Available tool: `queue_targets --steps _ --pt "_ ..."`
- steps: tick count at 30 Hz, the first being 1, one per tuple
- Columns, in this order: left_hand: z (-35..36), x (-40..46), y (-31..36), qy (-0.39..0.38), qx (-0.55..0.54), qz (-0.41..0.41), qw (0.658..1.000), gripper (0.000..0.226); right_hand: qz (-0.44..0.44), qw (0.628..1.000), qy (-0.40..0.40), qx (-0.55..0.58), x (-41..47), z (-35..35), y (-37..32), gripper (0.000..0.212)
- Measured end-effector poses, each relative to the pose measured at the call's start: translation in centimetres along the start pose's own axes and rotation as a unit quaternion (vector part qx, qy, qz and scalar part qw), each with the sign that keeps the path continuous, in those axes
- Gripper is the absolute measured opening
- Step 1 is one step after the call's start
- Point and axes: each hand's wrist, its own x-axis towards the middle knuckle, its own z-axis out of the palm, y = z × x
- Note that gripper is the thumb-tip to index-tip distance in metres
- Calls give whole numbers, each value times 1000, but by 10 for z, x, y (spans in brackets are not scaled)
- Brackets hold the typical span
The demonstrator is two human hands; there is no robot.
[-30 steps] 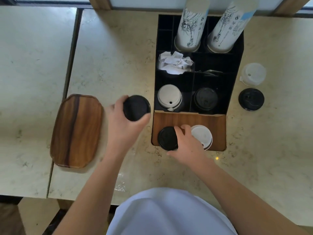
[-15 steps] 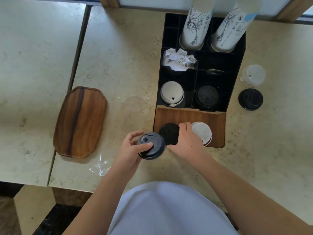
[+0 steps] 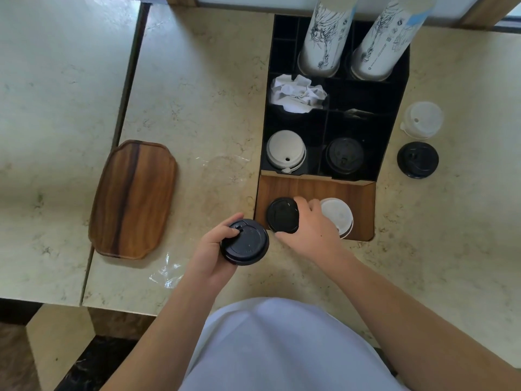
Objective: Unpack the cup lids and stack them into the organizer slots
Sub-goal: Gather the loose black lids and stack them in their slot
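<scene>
My left hand (image 3: 210, 249) grips a stack of black lids (image 3: 244, 241), top side up, just off the front left corner of the black organizer (image 3: 393, 128). My right hand (image 3: 310, 225) holds a second black lid stack (image 3: 282, 214) in the front left slot of the wooden front panel (image 3: 313, 187). White lids (image 3: 338, 215) sit in the slot beside it, partly hidden by my right hand. Further back, one compartment holds white lids (image 3: 285, 149) and another black lids (image 3: 344, 155).
Two tall sleeves of paper cups (image 3: 324, 38) stand at the organizer's back, with crumpled white paper (image 3: 297, 93) in front. A white lid stack (image 3: 423, 119) and a black lid stack (image 3: 417, 159) lie right of the organizer. A wooden tray (image 3: 132, 200) and clear plastic wrap (image 3: 167, 270) lie left.
My left hand brought its black lids from beside the organizer's left side back toward me and turned them top side up. My right hand stayed on the front slot's black lids.
</scene>
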Motion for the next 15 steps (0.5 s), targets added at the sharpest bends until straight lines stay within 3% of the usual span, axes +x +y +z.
queue_targets --steps 5,9,11,15 --pt "2 6 -3 4 -18 -8 1000 44 59 987 -29 144 -8 -21 -6 88" --pt "4 13 -7 -27 -11 -8 1000 55 30 971 -64 230 -27 -37 -16 88" --pt "8 14 -9 -64 9 -1 998 61 11 966 -90 243 -38 -40 -23 81" --pt "20 10 -10 -117 23 17 993 44 -6 968 -116 222 -51 -34 -33 79"
